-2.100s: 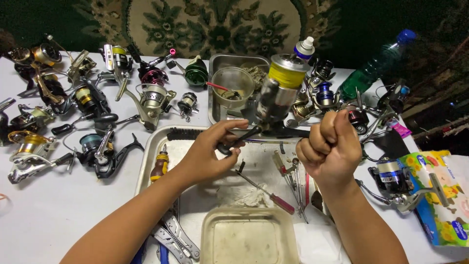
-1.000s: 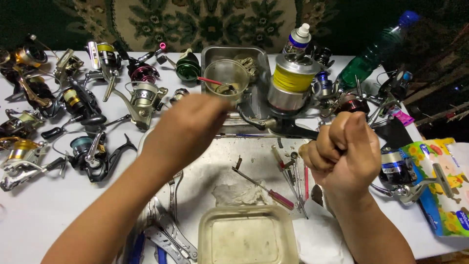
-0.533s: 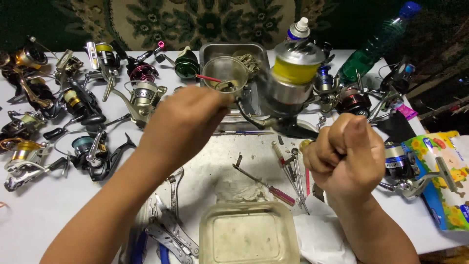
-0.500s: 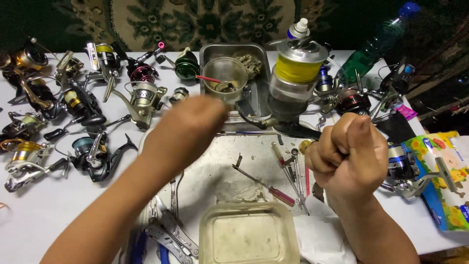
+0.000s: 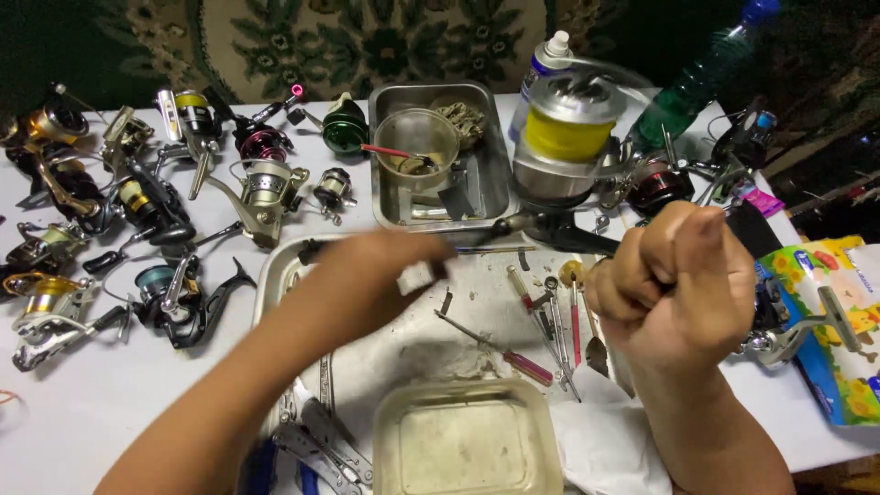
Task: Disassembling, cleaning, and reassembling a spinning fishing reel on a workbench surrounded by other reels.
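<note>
The right hand (image 5: pixel 678 284) is making a tight fist, its fingers curled shut around the stem of a big fishing reel (image 5: pixel 568 137) with yellow line, which is rising above the metal tray (image 5: pixel 275 275) on the tabletop (image 5: pixel 82 403). The left hand (image 5: pixel 367 275) is hovering blurred over the tray; whether its fingers are holding anything cannot be told. Small screwdrivers (image 5: pixel 550 321) are lying in the tray just beside the fist, and a square plastic tub (image 5: pixel 463 440) is sitting nearer the person.
</note>
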